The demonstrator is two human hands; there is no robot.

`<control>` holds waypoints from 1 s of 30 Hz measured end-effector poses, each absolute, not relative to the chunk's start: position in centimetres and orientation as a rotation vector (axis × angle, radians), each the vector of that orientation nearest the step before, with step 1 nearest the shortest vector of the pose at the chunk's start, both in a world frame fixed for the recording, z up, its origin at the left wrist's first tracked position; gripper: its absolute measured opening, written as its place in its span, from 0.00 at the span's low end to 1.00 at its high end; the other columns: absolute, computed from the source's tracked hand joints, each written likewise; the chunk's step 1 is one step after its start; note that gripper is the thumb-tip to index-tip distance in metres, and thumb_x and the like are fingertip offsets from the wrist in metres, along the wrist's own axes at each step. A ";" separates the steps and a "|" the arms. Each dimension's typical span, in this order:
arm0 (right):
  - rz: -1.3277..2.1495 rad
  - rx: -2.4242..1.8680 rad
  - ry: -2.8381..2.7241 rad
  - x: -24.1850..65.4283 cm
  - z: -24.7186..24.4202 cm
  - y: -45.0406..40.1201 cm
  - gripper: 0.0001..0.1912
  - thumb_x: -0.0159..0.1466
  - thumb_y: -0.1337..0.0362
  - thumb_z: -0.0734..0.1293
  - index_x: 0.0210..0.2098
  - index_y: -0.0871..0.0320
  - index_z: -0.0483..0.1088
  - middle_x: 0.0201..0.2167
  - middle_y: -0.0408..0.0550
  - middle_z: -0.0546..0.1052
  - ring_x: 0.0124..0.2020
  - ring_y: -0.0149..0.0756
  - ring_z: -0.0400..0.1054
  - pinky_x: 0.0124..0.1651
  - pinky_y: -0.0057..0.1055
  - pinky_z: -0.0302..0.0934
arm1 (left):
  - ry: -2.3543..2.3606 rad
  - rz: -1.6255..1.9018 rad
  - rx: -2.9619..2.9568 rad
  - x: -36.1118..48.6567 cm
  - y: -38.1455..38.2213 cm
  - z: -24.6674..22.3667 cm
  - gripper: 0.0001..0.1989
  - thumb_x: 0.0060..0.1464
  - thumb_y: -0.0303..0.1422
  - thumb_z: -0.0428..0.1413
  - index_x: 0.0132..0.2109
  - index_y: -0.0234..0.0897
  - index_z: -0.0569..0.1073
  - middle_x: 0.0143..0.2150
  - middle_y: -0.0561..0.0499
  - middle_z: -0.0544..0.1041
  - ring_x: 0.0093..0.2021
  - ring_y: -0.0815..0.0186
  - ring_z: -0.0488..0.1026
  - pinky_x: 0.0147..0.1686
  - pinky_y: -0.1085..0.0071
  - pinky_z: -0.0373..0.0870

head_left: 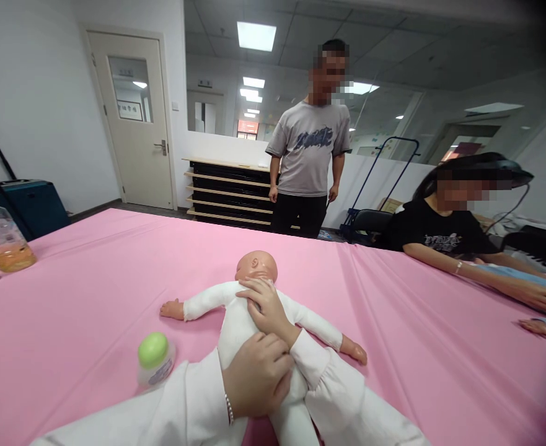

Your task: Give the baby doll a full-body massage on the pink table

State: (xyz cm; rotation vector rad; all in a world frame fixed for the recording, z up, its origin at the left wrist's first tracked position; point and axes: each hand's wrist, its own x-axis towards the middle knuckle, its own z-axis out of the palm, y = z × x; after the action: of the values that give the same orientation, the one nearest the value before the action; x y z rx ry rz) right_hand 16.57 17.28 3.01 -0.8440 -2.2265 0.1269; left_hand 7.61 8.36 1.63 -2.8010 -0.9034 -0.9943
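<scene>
A baby doll (pixel 238 322) in a white cloth body lies face down on the pink cloth, its head turned to the left and its arms spread. My right hand (pixel 264 306) rests on the doll's upper back just below the neck, fingers apart. Lower down, my left hand (pixel 258 375) is over the doll's lower back with its fingers curled; what they hold, if anything, is hidden. A jar with a green lid (pixel 154 351) stands on the cloth left of the doll, near my left sleeve.
On the pink-covered table (pixel 91 266), a bottle (pixel 7 248) stands at the far left. One person (pixel 312 148) stands beyond the table. At the right, another person (pixel 444 238) leans over a doll in blue (pixel 523 279).
</scene>
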 end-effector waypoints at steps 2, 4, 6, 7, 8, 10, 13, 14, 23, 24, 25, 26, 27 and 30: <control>0.159 -0.830 -2.122 16.6 2.7 17.5 0.16 0.56 0.75 0.57 0.36 0.55 0.72 0.44 0.45 0.73 0.48 0.35 0.63 0.54 0.41 0.50 | -1.094 -1.051 -2.673 7.6 8.5 1.4 0.03 0.49 0.27 0.48 0.30 0.35 0.66 0.30 0.50 0.67 0.32 0.65 0.61 0.30 0.67 0.55; 0.188 -0.804 -2.049 16.6 2.6 17.6 0.15 0.56 0.76 0.57 0.33 0.56 0.72 0.40 0.46 0.74 0.44 0.34 0.65 0.51 0.40 0.53 | -1.186 -1.077 -2.590 7.5 8.6 1.3 0.02 0.47 0.27 0.49 0.27 0.35 0.64 0.28 0.49 0.66 0.30 0.64 0.60 0.27 0.67 0.54; 0.203 -0.756 -2.020 16.7 2.6 17.6 0.15 0.55 0.76 0.56 0.31 0.57 0.72 0.37 0.46 0.74 0.42 0.34 0.65 0.49 0.38 0.55 | -1.166 -1.085 -2.581 7.5 8.6 1.1 0.02 0.45 0.26 0.49 0.26 0.36 0.63 0.26 0.50 0.65 0.29 0.65 0.59 0.26 0.68 0.52; 0.208 -0.713 -2.025 16.8 2.6 17.5 0.15 0.55 0.76 0.56 0.30 0.57 0.72 0.36 0.46 0.74 0.42 0.34 0.65 0.48 0.38 0.56 | -1.116 -1.085 -2.599 7.5 8.6 1.1 0.02 0.44 0.26 0.49 0.26 0.36 0.63 0.25 0.50 0.65 0.28 0.65 0.59 0.25 0.68 0.52; 0.213 -0.655 -2.048 16.8 2.6 17.5 0.15 0.55 0.76 0.56 0.29 0.57 0.72 0.35 0.45 0.74 0.42 0.33 0.66 0.47 0.37 0.57 | -1.044 -1.077 -2.623 7.4 8.6 1.0 0.02 0.44 0.26 0.49 0.26 0.36 0.62 0.24 0.51 0.64 0.27 0.66 0.59 0.25 0.68 0.52; 0.229 -0.511 -2.150 16.8 2.6 17.4 0.15 0.54 0.77 0.56 0.26 0.56 0.71 0.32 0.43 0.75 0.41 0.31 0.67 0.49 0.36 0.56 | -0.861 -1.035 -2.680 7.4 8.6 0.9 0.02 0.44 0.27 0.49 0.26 0.36 0.62 0.24 0.51 0.64 0.26 0.67 0.58 0.24 0.68 0.52; 0.258 -0.338 -2.382 16.8 2.9 17.1 0.16 0.55 0.77 0.56 0.26 0.55 0.71 0.30 0.39 0.76 0.39 0.27 0.68 0.55 0.36 0.51 | -0.625 -0.934 -2.752 7.4 8.7 1.0 0.03 0.44 0.29 0.49 0.26 0.35 0.62 0.23 0.52 0.63 0.24 0.68 0.57 0.22 0.69 0.51; 0.268 -0.318 -2.459 16.7 3.0 16.9 0.16 0.55 0.76 0.55 0.28 0.55 0.71 0.31 0.38 0.76 0.39 0.26 0.68 0.57 0.36 0.48 | -0.571 -0.897 -2.776 7.4 8.7 1.0 0.03 0.45 0.29 0.49 0.26 0.35 0.62 0.24 0.52 0.63 0.24 0.69 0.57 0.22 0.69 0.51; 0.204 -0.503 -2.735 16.4 4.3 16.1 0.20 0.55 0.74 0.57 0.43 0.52 0.70 0.48 0.38 0.72 0.58 0.29 0.54 0.61 0.38 0.37 | -0.422 -0.710 -2.940 7.3 8.7 1.7 0.06 0.52 0.34 0.49 0.34 0.36 0.66 0.31 0.52 0.67 0.30 0.67 0.61 0.28 0.69 0.58; 0.187 -0.545 -2.723 16.4 4.3 16.1 0.20 0.55 0.73 0.57 0.44 0.51 0.70 0.49 0.39 0.71 0.58 0.31 0.53 0.62 0.39 0.37 | -0.446 -0.714 -2.956 7.3 8.7 1.8 0.07 0.53 0.34 0.48 0.35 0.36 0.67 0.32 0.52 0.68 0.32 0.67 0.62 0.30 0.69 0.59; 0.174 -0.582 -2.701 16.4 4.3 16.2 0.20 0.55 0.73 0.57 0.44 0.51 0.70 0.50 0.40 0.70 0.59 0.32 0.53 0.62 0.41 0.37 | -0.475 -0.718 -2.972 7.2 8.7 1.9 0.08 0.53 0.34 0.48 0.38 0.36 0.68 0.34 0.52 0.69 0.33 0.67 0.63 0.32 0.69 0.60; 0.171 -0.614 -2.666 16.4 4.2 16.3 0.20 0.55 0.72 0.58 0.44 0.51 0.70 0.51 0.40 0.69 0.59 0.33 0.53 0.62 0.42 0.37 | -0.500 -0.724 -2.989 7.2 8.7 2.0 0.09 0.54 0.34 0.48 0.40 0.36 0.68 0.36 0.51 0.70 0.35 0.66 0.64 0.34 0.69 0.61; 0.176 -0.642 -2.620 16.4 4.1 16.4 0.20 0.55 0.72 0.58 0.43 0.51 0.70 0.51 0.40 0.69 0.58 0.34 0.54 0.61 0.43 0.38 | -0.524 -0.734 -3.004 7.2 8.7 2.1 0.10 0.54 0.34 0.48 0.42 0.36 0.68 0.38 0.51 0.71 0.37 0.66 0.64 0.37 0.69 0.61; 0.209 -0.704 -2.436 16.6 3.7 16.9 0.17 0.57 0.73 0.57 0.41 0.53 0.71 0.48 0.42 0.71 0.56 0.35 0.57 0.59 0.43 0.45 | -0.585 -0.785 -3.040 7.2 8.7 2.2 0.13 0.54 0.35 0.49 0.46 0.37 0.67 0.45 0.51 0.71 0.43 0.65 0.65 0.44 0.68 0.60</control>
State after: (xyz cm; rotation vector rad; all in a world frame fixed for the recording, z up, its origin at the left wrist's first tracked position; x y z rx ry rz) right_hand 16.57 16.91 3.72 -0.7042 -2.4361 0.2090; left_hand 7.20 8.67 2.20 -3.0403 -0.5852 -0.7847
